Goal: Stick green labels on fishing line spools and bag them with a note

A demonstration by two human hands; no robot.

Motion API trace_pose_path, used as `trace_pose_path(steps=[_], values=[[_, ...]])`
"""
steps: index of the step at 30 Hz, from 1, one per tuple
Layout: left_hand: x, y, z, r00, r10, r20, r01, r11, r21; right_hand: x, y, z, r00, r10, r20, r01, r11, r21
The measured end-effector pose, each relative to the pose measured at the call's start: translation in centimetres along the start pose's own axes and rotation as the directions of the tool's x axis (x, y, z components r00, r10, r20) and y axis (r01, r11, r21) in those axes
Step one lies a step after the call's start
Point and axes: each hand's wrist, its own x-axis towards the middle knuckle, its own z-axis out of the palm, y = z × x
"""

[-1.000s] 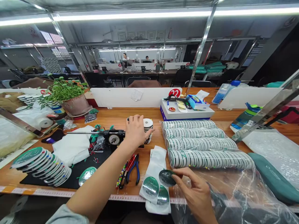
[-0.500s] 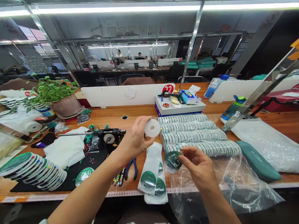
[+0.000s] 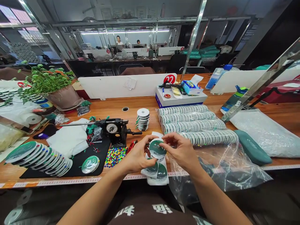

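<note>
In front of me my left hand [image 3: 140, 157] is closed around the edge of a white spool, its thumb below and fingers behind. A round green label [image 3: 157, 149] marked 8.0 covers the spool's face toward me. My right hand [image 3: 178, 148] has its thumb and fingers at the label's upper right edge, pinching it there. Beneath both hands, backing strips with more green labels [image 3: 161, 172] lie at the table's front edge, partly hidden. A short stack of white spools [image 3: 142, 118] stands behind my hands.
Left of my hands are a black winding machine [image 3: 114, 129], colourful beads [image 3: 116, 156] and a leaning stack of labelled spools [image 3: 42, 159]. To the right lie bagged rows of spools [image 3: 194, 126] and a green case [image 3: 253, 147]. A box [image 3: 180, 100] stands behind.
Both hands have come together: the left lowered the spool, and the right brought the green label over onto its face. The view has shifted, uncovering the spool stack and the beads.
</note>
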Motion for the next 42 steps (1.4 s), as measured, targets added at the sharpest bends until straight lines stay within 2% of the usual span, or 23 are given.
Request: trace_pose_path(steps=[8, 17, 22, 31, 33, 35, 37, 39, 40, 42], values=[[-0.4, 0.2, 0.0, 0.999, 0.021, 0.045, -0.02, 0.999, -0.033, -0.6, -0.3, 0.2, 0.999, -0.042, -0.005, 0.042, 0.998, -0.054], [-0.9, 0.1, -0.4, 0.998, -0.014, 0.066, 0.019, 0.997, -0.074, -0.8, -0.8, 0.5, 0.996, -0.087, 0.003, 0.086, 0.987, -0.136], [-1.2, 0.0, -0.8, 0.997, -0.014, 0.078, 0.023, 0.993, -0.115, -1.0, -0.8, 0.7, 0.985, -0.17, 0.001, 0.167, 0.968, -0.189], [-1.3, -0.4, -1.1, 0.995, 0.002, 0.1, 0.018, 0.982, -0.189, -1.0, -0.7, 1.0, 0.975, -0.213, 0.058, 0.22, 0.949, -0.227], [-1.3, -0.7, -1.3, 0.994, 0.016, 0.112, 0.009, 0.976, -0.217, -0.9, -0.9, 1.1, 0.959, -0.275, 0.066, 0.282, 0.917, -0.281], [-1.3, -1.1, -1.5, 0.994, 0.024, 0.109, 0.003, 0.97, -0.245, -0.7, -1.0, 1.1, 0.925, -0.376, 0.055, 0.366, 0.845, -0.39], [-1.3, -1.3, -1.7, 0.996, 0.011, 0.087, 0.012, 0.966, -0.259, -0.4, -1.0, 1.0, 0.894, -0.448, 0.006, 0.389, 0.769, -0.507], [-1.4, -1.3, -1.7, 0.999, -0.016, 0.05, 0.028, 0.968, -0.249, -0.2, -1.0, 0.9, 0.898, -0.435, -0.063, 0.332, 0.766, -0.551], [-1.5, -1.2, -1.7, 0.999, -0.026, 0.029, 0.033, 0.97, -0.24, -0.2, -1.0, 1.0, 0.916, -0.392, -0.083, 0.291, 0.793, -0.535], [-1.6, -1.0, -1.5, 1.0, -0.023, 0.0, 0.023, 0.977, -0.211, -0.2, -0.9, 1.3, 0.966, -0.253, -0.049, 0.205, 0.869, -0.45]])
